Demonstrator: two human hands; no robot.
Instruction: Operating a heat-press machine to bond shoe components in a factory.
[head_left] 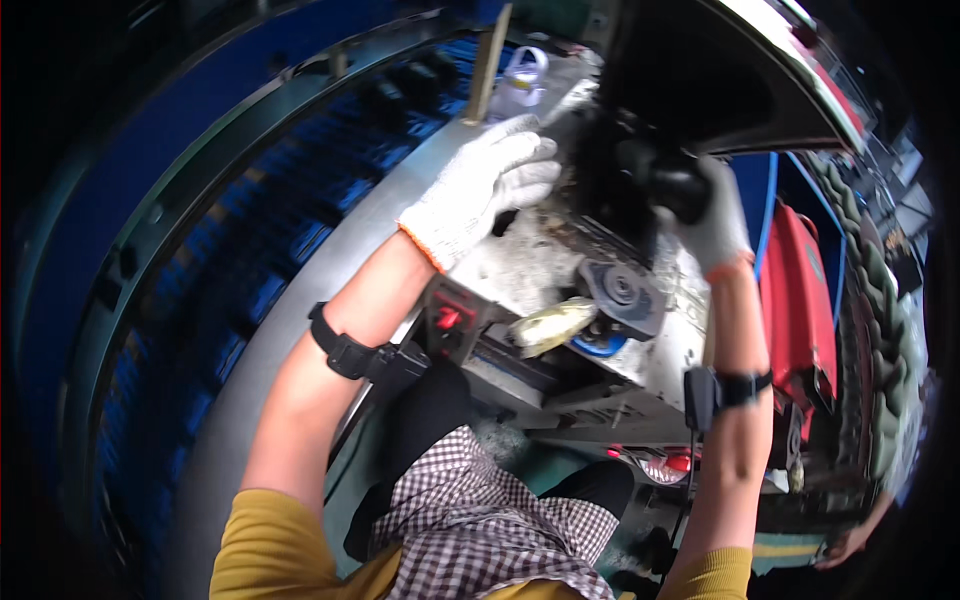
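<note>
My left hand, in a white knit glove with an orange cuff, is over the left side of a dirty white worktop. Its fingers are stretched out and nothing shows in them. On the far right of the worktop, my right hand, gloved alike, curls round a black rounded part beneath a large dark hood. Blur and shadow hide most of its fingers. Between my forearms lie a grey piece with a round disc and a pale yellowish bundle.
A lilac container with a handle stands beyond my left hand, near an upright wooden strip. A red switch sits at the worktop's front. Red material lies at right by a blue bin. Another person's hand shows lower right.
</note>
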